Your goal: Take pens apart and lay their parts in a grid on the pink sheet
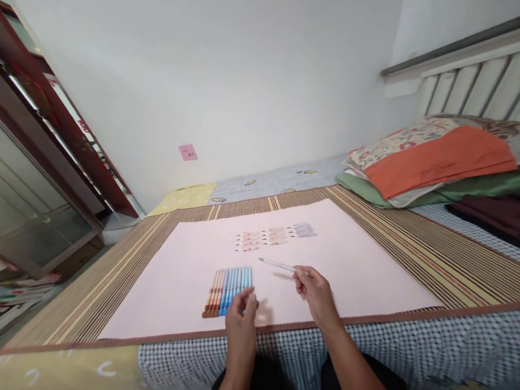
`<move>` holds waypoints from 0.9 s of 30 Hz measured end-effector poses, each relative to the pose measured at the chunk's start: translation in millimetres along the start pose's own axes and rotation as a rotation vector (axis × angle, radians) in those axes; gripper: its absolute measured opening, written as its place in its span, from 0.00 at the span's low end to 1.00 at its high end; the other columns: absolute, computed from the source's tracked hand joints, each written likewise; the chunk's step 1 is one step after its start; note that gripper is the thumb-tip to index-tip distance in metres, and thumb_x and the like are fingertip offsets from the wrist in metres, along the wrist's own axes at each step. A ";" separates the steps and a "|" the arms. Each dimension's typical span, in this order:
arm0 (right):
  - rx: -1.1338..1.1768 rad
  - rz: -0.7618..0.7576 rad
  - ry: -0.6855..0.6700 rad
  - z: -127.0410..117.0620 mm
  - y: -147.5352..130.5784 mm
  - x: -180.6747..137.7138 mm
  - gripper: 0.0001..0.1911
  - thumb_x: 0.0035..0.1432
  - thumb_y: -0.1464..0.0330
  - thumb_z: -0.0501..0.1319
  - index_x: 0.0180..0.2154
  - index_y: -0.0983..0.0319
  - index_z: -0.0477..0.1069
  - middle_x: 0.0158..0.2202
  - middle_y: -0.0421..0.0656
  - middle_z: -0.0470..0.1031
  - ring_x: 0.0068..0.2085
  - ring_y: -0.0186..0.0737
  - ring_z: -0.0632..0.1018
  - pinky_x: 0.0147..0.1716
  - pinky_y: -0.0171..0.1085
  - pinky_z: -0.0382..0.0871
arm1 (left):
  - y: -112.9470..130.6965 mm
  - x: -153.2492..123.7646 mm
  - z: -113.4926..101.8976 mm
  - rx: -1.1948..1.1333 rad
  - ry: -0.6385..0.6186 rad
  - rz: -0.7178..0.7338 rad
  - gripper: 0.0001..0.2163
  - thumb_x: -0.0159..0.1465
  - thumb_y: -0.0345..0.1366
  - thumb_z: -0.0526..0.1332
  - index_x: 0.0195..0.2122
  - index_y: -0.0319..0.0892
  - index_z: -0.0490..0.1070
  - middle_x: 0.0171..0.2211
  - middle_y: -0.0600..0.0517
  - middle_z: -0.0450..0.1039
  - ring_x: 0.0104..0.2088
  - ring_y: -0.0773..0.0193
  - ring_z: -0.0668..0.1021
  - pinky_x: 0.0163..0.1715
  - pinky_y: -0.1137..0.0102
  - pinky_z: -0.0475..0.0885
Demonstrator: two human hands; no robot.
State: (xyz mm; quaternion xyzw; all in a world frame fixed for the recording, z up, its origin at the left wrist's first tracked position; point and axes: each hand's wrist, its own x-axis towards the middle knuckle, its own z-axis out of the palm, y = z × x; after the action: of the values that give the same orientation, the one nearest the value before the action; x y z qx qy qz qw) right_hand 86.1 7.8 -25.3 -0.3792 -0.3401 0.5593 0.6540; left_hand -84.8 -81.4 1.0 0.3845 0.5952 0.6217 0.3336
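My right hand point(313, 288) grips a slim, clear-barrelled pen point(277, 264), its tip pointing left over a pale pink sheet point(164, 289). My left hand point(241, 315) hovers by the right end of a row of pens point(226, 291), thumb and fingers apart, and nothing shows in it. The row runs from brown and peach at the left to shades of blue at the right; my left fingers hide part of the blue ones. Farther up the sheet, small dark-tipped pieces point(268, 236) lie in short rows, reddish at the left and middle, greyish at the right.
Under the sheet lies a striped mat point(117, 262) on a bed with checked bedding point(409, 348). Folded bedding with an orange cover point(444, 160) is piled at the right, near a radiator point(485, 86). A pink note point(187, 152) sticks to the wall.
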 end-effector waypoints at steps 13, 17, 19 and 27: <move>0.218 0.045 0.042 15.0 -38.2 33.7 0.23 0.39 0.53 0.81 0.29 0.61 0.78 0.26 0.38 0.72 0.25 0.30 0.67 0.23 0.32 0.61 | 22.5 71.6 101.1 -0.723 -0.104 -0.295 0.27 0.40 0.48 0.82 0.33 0.39 0.74 0.23 0.58 0.68 0.21 0.75 0.67 0.21 0.77 0.61; 0.221 0.076 0.015 23.8 -33.6 39.2 0.22 0.41 0.54 0.80 0.31 0.61 0.78 0.27 0.37 0.73 0.26 0.30 0.68 0.24 0.33 0.62 | 12.3 75.9 101.9 -0.688 -0.179 -0.214 0.27 0.44 0.46 0.81 0.42 0.37 0.80 0.27 0.54 0.74 0.24 0.74 0.70 0.25 0.77 0.65; 0.232 0.115 -0.001 26.3 -24.5 38.7 0.22 0.41 0.55 0.81 0.32 0.61 0.79 0.28 0.37 0.73 0.26 0.29 0.68 0.24 0.33 0.62 | 5.0 76.2 102.4 -0.662 -0.210 -0.207 0.24 0.47 0.45 0.80 0.41 0.37 0.80 0.28 0.52 0.75 0.25 0.73 0.71 0.27 0.76 0.67; 0.242 0.157 0.043 26.7 9.1 46.1 0.23 0.39 0.53 0.81 0.32 0.62 0.81 0.24 0.37 0.70 0.25 0.31 0.67 0.25 0.35 0.62 | -13.2 78.9 108.1 -0.633 -0.225 -0.263 0.23 0.45 0.47 0.80 0.36 0.37 0.78 0.25 0.52 0.76 0.25 0.69 0.73 0.30 0.73 0.69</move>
State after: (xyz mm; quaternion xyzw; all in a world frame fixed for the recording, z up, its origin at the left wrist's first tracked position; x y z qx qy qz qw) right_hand 65.2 57.2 -19.5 -0.3350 -0.2254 0.6372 0.6564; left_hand -28.8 40.6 -6.2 0.2486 0.3772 0.6807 0.5767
